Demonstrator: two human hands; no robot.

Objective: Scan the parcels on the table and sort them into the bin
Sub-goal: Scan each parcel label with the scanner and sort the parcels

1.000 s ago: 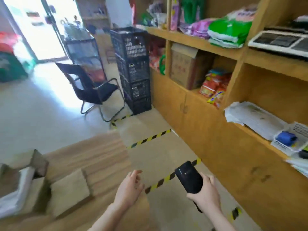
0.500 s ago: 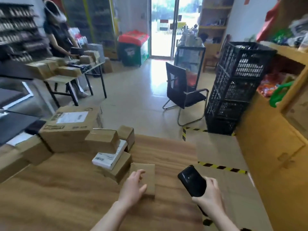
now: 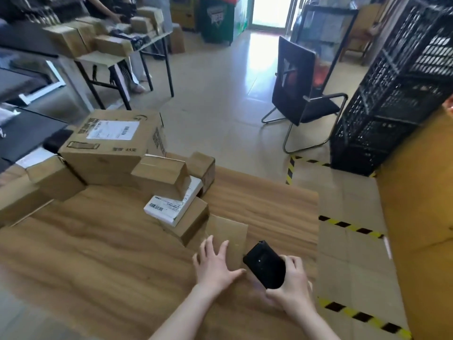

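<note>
Since the earlier frame the left hand (image 3: 215,266) has been brought forward onto the flat parcel (image 3: 231,233), and the scanner (image 3: 266,266) has been swung in beside it. Its fingers are spread wide and laid flat on the cardboard, with nothing gripped; the parcel is probably being pinned for a reading. The scanner is clasped in the right hand (image 3: 291,288), its head tilted toward that parcel. Just beyond, the remaining parcels (image 3: 159,177) are heaped on the table (image 3: 98,253). Which container serves as the bin cannot be told.
</note>
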